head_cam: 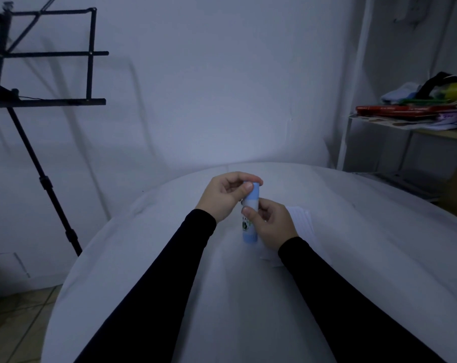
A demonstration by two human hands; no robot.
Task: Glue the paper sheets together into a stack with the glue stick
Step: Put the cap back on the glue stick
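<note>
The left hand (pixel 226 196) is pinching the cap (pixel 251 191) of the glue stick (pixel 249 216), while the right hand (pixel 270 223) is gripping its barrel above the table (pixel 169 258). It looks light, rigid and smooth, so holding mid-barrel seems best. The sheets (pixel 302 222), thin and floppy, are lying just beside the right hand.

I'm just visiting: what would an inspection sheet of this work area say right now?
Surface: table under a white cloth.
Job's things: glue stick upright, cap on; paper sheets lie behind the right hand.
Clutter: nothing seen on the table.
Hands: left hand pinches the cap; right hand grips the tube.
Cables: thin wire on the music stand.
Surroundings: shelf piled with colourful items; white wall.
</note>
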